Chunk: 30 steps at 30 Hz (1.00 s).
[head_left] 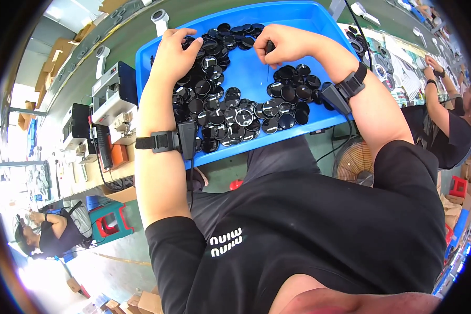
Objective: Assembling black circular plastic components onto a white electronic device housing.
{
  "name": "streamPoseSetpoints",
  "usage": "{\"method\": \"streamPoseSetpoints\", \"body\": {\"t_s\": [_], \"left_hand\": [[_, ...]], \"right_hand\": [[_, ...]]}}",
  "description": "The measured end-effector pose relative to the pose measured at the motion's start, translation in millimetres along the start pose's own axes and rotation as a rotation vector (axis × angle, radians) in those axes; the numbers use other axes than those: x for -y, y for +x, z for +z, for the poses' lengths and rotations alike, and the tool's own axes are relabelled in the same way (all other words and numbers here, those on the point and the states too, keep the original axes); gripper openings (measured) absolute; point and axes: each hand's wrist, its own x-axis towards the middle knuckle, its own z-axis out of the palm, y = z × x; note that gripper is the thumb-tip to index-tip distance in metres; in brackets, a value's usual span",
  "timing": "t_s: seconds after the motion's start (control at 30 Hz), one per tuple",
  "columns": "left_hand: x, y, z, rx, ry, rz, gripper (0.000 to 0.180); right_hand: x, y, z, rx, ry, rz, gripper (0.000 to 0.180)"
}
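A large blue plastic tray (235, 65) lies before me, holding many loose round black discs (244, 117) with a glossy face. They heap along its left side and near edge, with a separate pile (293, 86) to the right. My left hand (177, 52) is over the discs at the tray's far left, thumb and fingers apart, and no held thing shows. My right hand (285, 44) is closed above the tray's right part. Between its fingers sits a dark handle (269, 47) with a thin shaft pointing down; its exact kind is unclear.
Left of the tray stand boxy black-and-white bench devices (115, 91) and a white handheld unit (160, 18). A round fan (355, 163) is below the tray on the right. Co-workers sit at far right (450, 118) and lower left (52, 233). Cables hang from both my wrist straps.
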Motion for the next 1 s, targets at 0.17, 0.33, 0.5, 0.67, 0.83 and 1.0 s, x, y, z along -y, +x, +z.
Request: {"method": "streamPoseSetpoints", "body": {"t_s": [0.17, 0.33, 0.5, 0.67, 0.83, 1.0], "left_hand": [[3.6, 0.6, 1.4, 0.002, 0.002, 0.004, 0.034], [2.2, 0.4, 2.4, 0.019, 0.02, -0.005, 0.034], [3.3, 0.5, 3.3, 0.025, 0.014, 0.002, 0.035], [2.9, -0.8, 3.9, 0.033, 0.002, -0.005, 0.034], [0.7, 0.5, 3.5, 0.036, -0.002, -0.017, 0.034], [1.0, -1.6, 2.4, 0.041, 0.006, -0.017, 0.034]], "right_hand": [[-2.1, 1.2, 2.1, 0.003, -0.032, 0.022, 0.008], [-1.7, 1.2, 1.5, -0.003, -0.042, 0.027, 0.008], [-4.1, 0.8, 1.3, -0.024, -0.057, 0.023, 0.008], [-0.5, -0.2, 2.2, -0.029, -0.054, 0.014, 0.009], [-0.6, -1.6, -1.1, -0.044, -0.046, -0.004, 0.01], [3.1, -1.2, 5.6, -0.043, 0.047, -0.042, 0.01]]}}
